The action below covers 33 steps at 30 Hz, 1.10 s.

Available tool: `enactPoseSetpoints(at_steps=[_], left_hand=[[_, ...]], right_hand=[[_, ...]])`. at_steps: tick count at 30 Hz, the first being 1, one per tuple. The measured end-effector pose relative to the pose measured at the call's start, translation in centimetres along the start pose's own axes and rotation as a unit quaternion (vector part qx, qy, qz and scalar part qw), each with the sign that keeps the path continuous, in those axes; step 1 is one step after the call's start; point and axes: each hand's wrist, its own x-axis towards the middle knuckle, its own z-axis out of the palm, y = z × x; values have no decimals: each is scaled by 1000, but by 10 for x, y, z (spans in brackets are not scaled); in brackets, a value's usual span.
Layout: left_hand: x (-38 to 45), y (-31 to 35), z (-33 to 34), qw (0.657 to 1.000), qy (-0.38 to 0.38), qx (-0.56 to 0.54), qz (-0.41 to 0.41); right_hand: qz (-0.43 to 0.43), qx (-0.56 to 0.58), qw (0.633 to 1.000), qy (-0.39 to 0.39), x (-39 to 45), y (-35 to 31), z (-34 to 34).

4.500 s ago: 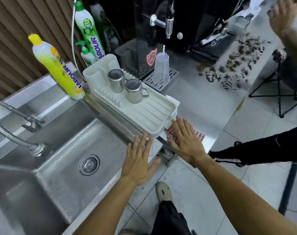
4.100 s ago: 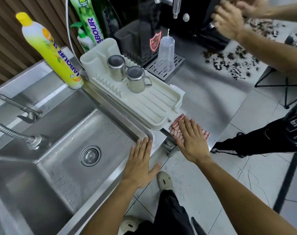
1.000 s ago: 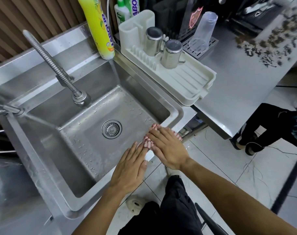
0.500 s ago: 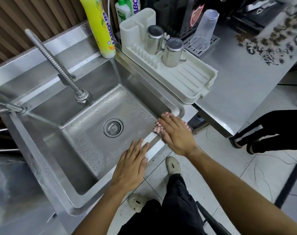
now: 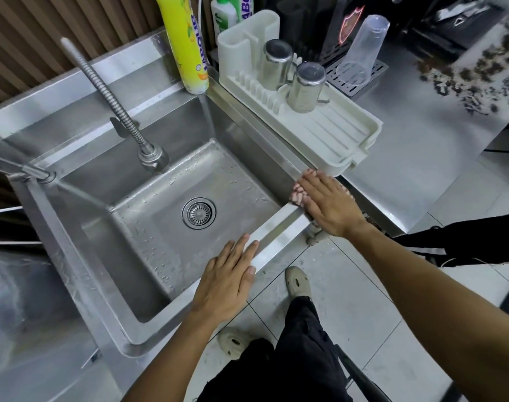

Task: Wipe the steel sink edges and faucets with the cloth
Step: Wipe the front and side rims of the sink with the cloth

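**Front rim of the sink under the cloth, near its right corner**

The right hand (image 5: 328, 206) lies flat, fingers together and stretched out, pressing the cloth (image 5: 298, 194) onto the sink rim (image 5: 279, 227) right of centre in the frame; only a pink-and-white edge of the cloth shows past the fingertips; the left hand (image 5: 227, 281) rests open and flat on the same front rim, lower centre, holding nothing, apparently as a brace.

The step in hand looks to be the wiping of the front edge, at its corner with the right-hand edge; the faucets appear not yet reached. The next move probably calls for carrying the cloth up the right edge beside the drying rack (image 5: 320, 132), keeping the palm flat and the cloth from slipping into the basin; after that a long reach to the faucets.

Counted outward: one cloth; one sink with one drain (image 5: 198, 213); two faucets, a spring-necked one (image 5: 114, 100) at upper left and a plain spout (image 5: 29, 171) at the left edge; one drying rack holding two steel mugs (image 5: 305, 85); one clear plastic cup (image 5: 360, 50) upturned on the desk (image 5: 421, 126) at upper right; one yellow detergent bottle (image 5: 186, 42) at top centre, with at least two green-and-white bottles behind it, cut by the frame.
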Motion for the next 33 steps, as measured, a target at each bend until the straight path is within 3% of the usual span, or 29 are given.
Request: enactPoseSetpoints(at_steps=[4, 6, 9, 12, 17, 22, 24, 27, 30, 33], left_hand=[[-1, 0, 1, 1000, 15, 4, -8], [-1, 0, 1, 1000, 18, 5, -8], [-2, -1, 0, 1000, 16, 8, -4], [-8, -6, 1, 1000, 22, 3, -5], [-17, -10, 1, 999, 37, -3, -11], [-20, -14, 3, 999, 35, -4, -14], [-25, -17, 2, 999, 35, -4, -21], [-39, -26, 2, 999, 30, 2, -22], [-56, -34, 3, 999, 28, 13, -36], [-65, -38, 2, 998, 27, 0, -48]], right_hand=[[117, 57, 988, 78, -10, -48, 15], [135, 86, 980, 115, -23, -91, 31], [8, 72, 995, 69, -43, -126, 49], [-82, 48, 995, 17, -36, -88, 36], [53, 22, 998, 9, -15, -5, 0], [82, 19, 996, 43, -30, -76, 26], [36, 36, 998, 43, -43, -129, 42], [-101, 28, 994, 17, -65, -168, 60], [-153, 21, 988, -11, -48, -122, 44], [-28, 10, 1000, 0, -25, -48, 15]])
